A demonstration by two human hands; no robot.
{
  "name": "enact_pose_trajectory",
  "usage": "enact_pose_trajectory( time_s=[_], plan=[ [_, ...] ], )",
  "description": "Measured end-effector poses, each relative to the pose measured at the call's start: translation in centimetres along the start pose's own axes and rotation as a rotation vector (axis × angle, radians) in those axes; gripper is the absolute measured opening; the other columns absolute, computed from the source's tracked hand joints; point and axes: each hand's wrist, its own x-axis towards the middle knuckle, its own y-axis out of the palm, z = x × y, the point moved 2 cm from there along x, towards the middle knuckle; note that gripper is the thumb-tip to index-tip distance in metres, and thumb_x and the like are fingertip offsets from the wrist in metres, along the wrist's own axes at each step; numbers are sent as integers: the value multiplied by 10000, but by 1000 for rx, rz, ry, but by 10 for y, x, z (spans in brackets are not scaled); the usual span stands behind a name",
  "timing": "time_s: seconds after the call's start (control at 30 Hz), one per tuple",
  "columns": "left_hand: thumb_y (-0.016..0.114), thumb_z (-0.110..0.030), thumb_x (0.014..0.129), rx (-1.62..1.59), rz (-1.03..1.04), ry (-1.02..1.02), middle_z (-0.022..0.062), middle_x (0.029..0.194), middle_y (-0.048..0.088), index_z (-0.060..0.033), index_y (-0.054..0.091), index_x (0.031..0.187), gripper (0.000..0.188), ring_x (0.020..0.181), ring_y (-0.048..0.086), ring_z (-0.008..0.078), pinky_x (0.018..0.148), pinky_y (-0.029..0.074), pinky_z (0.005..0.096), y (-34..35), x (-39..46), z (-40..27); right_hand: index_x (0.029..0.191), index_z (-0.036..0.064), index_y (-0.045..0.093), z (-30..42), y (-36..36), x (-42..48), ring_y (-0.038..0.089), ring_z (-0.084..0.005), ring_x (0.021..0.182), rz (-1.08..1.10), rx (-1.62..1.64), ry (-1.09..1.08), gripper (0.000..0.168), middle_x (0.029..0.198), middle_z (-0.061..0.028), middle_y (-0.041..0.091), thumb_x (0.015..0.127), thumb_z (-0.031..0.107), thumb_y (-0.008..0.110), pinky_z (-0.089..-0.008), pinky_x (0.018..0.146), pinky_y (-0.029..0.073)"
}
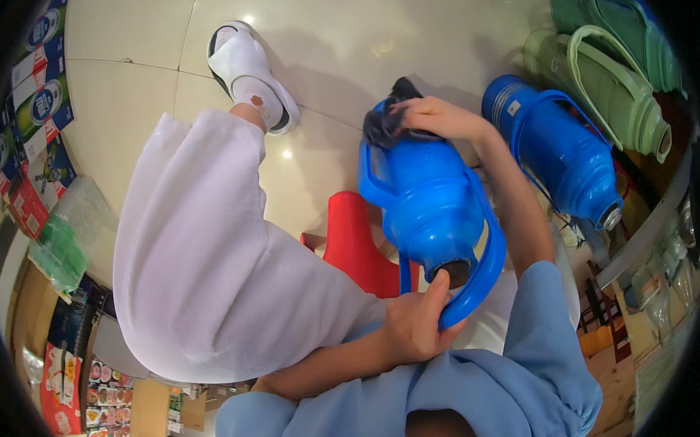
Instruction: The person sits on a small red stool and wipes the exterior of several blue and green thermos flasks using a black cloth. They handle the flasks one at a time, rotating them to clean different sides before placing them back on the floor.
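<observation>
A blue plastic thermos flask point(434, 209) is tilted in front of me, its neck towards my body. My left hand point(419, 327) grips the carrying handle near the neck, the thumb lying by the dark mouth point(453, 272). In my right hand point(436, 116) is a bunched dark cloth point(384, 126), pressed on the far end of the flask's body. That cloth is slightly blurred and covers part of the flask's base.
To the right stand another blue thermos flask point(558, 151), a pale green one point(605, 84) and a darker green one point(641, 42). A red plastic object point(357, 247) is below the held flask. Printed cartons point(40, 103) and a green plastic package point(61, 251) line the left. Pale tiles point(331, 61) cover the floor.
</observation>
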Motion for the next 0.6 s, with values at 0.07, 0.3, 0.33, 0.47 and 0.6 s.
enact_pose_trajectory(
  time_s=[0.07, 0.3, 0.33, 0.47, 0.6],
  plan=[
    [736, -57, 707, 3, -59, 10, 136, 710, 621, 174, 454, 1210, 621, 530, 617, 228, 471, 490, 300, 2, 1, 2, 911, 64, 732, -35, -4, 22, 585, -245, 1050, -55, -151, 63, 301, 1042, -140, 656, 901, 257, 501, -320, 934, 422],
    [655, -9, 790, 45, -19, 0, 153, 666, 616, 233, 140, 1331, 785, 498, 596, 217, 447, 461, 294, -10, 11, 4, 965, 19, 719, -84, -8, -4, 556, -180, 1039, -556, 299, 128, 346, 1063, -92, 650, 951, 263, 474, -289, 970, 369],
    [652, -5, 790, 54, -39, -11, 155, 671, 615, 226, 139, 1337, 785, 505, 595, 215, 455, 461, 293, -8, 10, 5, 978, 23, 718, -91, 3, -14, 554, -182, 1045, -673, 396, 128, 350, 1066, -98, 650, 958, 264, 465, -292, 973, 366],
    [645, 3, 796, -31, -24, -50, 155, 713, 617, 184, 142, 1369, 784, 567, 604, 207, 514, 467, 287, -6, 8, 1, 1204, 61, 606, -129, 47, -79, 515, -219, 1150, -958, 592, 147, 418, 1210, -121, 586, 979, 341, 392, -351, 1022, 360],
    [647, -12, 808, -94, -6, -137, 132, 769, 623, 125, 150, 1400, 785, 652, 615, 206, 586, 472, 290, -1, 3, -3, 1246, 70, 562, -86, 145, -103, 501, -226, 1176, -1094, 1116, 62, 425, 1249, -116, 558, 981, 344, 376, -367, 1030, 363]
  ],
)
